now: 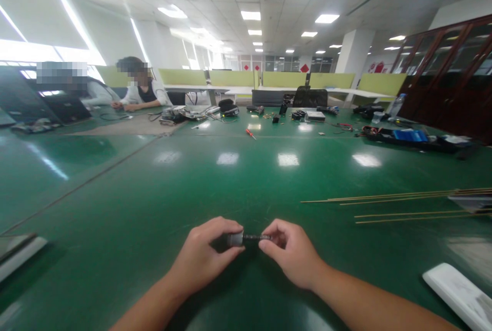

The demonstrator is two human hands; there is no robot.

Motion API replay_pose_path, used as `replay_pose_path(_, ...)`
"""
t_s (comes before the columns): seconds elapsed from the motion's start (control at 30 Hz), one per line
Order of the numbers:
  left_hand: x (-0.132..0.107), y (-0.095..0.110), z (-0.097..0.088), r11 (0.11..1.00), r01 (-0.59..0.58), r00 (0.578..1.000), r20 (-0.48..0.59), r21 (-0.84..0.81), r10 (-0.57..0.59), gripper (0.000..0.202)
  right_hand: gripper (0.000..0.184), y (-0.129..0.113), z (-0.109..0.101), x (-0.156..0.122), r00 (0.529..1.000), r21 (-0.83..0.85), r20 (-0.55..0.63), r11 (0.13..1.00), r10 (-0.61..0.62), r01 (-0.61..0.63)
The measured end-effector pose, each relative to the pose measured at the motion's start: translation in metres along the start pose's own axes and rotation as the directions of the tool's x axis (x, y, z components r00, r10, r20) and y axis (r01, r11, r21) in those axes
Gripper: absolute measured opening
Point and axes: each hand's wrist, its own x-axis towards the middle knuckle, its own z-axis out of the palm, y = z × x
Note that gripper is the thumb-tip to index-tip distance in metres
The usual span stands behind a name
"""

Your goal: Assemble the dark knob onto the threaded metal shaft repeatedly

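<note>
Just above the green table (pixel 238 177), near its front edge, both my hands hold one small dark part (pixel 246 239) between them. My left hand (pixel 207 256) is closed around its thicker grey end. My right hand (pixel 292 251) pinches the thin dark threaded end with thumb and fingers. What the part is I cannot make out; most of it is hidden by my fingers.
Thin brass rods (pixel 400 205) lie on the table at the right, with a white flat object (pixel 459 295) at the lower right. A grey object (pixel 19 254) sits at the left edge. Tools and a red screwdriver (pixel 250 134) lie far back. A person (pixel 140 90) sits at the far left.
</note>
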Motion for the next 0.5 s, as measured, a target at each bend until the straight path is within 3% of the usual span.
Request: replay_pose_path(0.5,-0.0012,-0.0040,-0.0022,1.000,0.015,1.000,-0.001,0.002,-0.015,0.027,0.010,0.0026,0.0007,0.0010,1.000,0.031,0.006,0.999,0.021,-0.021)
